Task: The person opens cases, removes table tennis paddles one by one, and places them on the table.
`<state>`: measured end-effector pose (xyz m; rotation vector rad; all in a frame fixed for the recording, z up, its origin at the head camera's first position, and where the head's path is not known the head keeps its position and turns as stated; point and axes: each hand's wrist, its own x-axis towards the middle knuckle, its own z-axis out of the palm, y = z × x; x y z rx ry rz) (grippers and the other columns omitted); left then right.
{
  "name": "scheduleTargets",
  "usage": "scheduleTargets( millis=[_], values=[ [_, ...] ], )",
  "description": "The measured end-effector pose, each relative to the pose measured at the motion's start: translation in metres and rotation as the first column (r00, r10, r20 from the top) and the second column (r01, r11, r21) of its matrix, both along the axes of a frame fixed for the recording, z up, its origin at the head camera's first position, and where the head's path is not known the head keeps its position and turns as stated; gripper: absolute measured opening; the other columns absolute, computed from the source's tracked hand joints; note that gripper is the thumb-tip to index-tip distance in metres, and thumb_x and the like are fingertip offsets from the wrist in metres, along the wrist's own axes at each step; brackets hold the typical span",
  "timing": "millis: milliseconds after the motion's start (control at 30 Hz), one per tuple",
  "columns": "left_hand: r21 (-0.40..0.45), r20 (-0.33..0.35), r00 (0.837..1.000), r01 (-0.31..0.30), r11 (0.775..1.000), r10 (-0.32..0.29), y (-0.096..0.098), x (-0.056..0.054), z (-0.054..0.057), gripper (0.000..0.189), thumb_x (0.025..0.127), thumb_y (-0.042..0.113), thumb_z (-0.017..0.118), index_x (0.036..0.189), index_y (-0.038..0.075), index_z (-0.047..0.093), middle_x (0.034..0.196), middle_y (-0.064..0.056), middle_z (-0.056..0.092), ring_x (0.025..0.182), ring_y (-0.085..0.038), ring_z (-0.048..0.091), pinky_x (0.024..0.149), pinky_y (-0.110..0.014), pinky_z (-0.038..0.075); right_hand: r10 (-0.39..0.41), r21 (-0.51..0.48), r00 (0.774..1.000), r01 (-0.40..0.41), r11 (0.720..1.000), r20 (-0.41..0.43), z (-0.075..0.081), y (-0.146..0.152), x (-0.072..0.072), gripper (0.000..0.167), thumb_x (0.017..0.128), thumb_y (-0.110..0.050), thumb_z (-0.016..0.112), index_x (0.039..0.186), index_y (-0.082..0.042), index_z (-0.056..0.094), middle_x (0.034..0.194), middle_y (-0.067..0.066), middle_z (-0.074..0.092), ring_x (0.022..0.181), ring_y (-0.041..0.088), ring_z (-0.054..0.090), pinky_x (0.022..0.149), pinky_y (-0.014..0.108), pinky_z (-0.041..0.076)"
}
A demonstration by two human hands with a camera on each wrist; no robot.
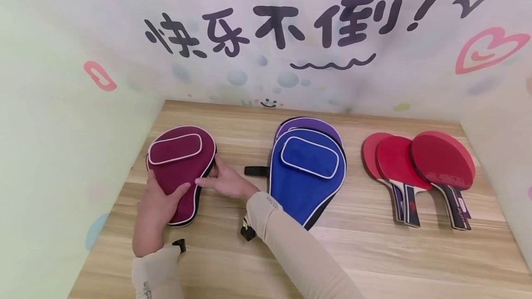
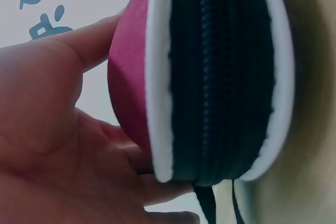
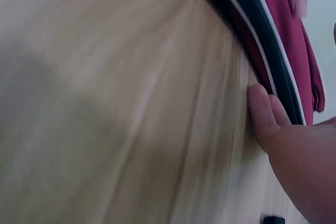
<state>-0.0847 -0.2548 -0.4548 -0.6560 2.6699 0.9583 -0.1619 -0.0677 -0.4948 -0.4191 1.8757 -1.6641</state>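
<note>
A maroon table tennis paddle case (image 1: pixel 176 176) with white piping and a small front pocket lies at the left of the table, its narrow end toward me. My left hand (image 1: pixel 155 202) grips its left side, with the thumb across the front. On the right edge, my right hand (image 1: pixel 228 179) pinches the case, thumb on the front and fingertips at its underside. The left wrist view shows the black zip (image 2: pixel 212 77) along the narrow end. In the right wrist view, fingertips (image 3: pixel 260 100) reach the lower edge near the tabletop.
A blue paddle case (image 1: pixel 291 193) overlaps a purple one (image 1: pixel 324 124) in the middle, with a black strap (image 1: pixel 256 170) sticking out left. Several red paddles (image 1: pixel 442 158) lie overlapping on the right. Walls stand behind and at both sides of the wooden table (image 1: pixel 365 253).
</note>
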Motion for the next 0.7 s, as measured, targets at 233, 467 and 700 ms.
scheduleTargets(
  millis=[233,467,700],
  values=[
    [0.069,-0.043,0.999,-0.007,0.998,0.01,0.009,0.0,-0.003,0.112,0.095,0.05,0.066,0.163,0.006,-0.012,0.166,-0.032,0.017,0.15,-0.052,0.028,0.12,-0.067,0.027,0.036,-0.033,0.996,-0.034,0.999,0.08,-0.003,0.006,0.007,0.099,0.094,-0.033,0.073,0.166,-0.027,0.005,0.132,0.004,0.071,0.12,0.005,0.065,0.11,0.029,0.046],
    [0.126,-0.123,0.989,-0.064,0.99,0.079,0.012,0.004,-0.003,0.111,0.092,0.039,0.074,0.164,0.01,-0.006,0.167,-0.027,0.022,0.149,-0.048,0.032,0.119,-0.065,0.031,0.029,-0.071,0.995,-0.022,0.997,0.093,0.002,0.011,0.011,0.096,0.094,-0.032,0.073,0.165,-0.028,0.01,0.154,0.003,0.053,0.129,0.016,0.063,0.11,0.029,0.047],
    [0.12,-0.183,0.98,-0.063,0.991,0.084,0.017,0.012,0.004,0.11,0.09,0.041,0.076,0.166,0.016,0.0,0.166,-0.024,0.027,0.148,-0.046,0.037,0.118,-0.063,0.035,-0.021,-0.005,0.999,0.021,1.0,0.048,0.012,0.019,0.021,0.096,0.091,-0.037,0.075,0.165,-0.032,0.014,0.172,-0.01,0.013,0.14,0.021,0.052,0.103,0.028,0.052]
  ],
)
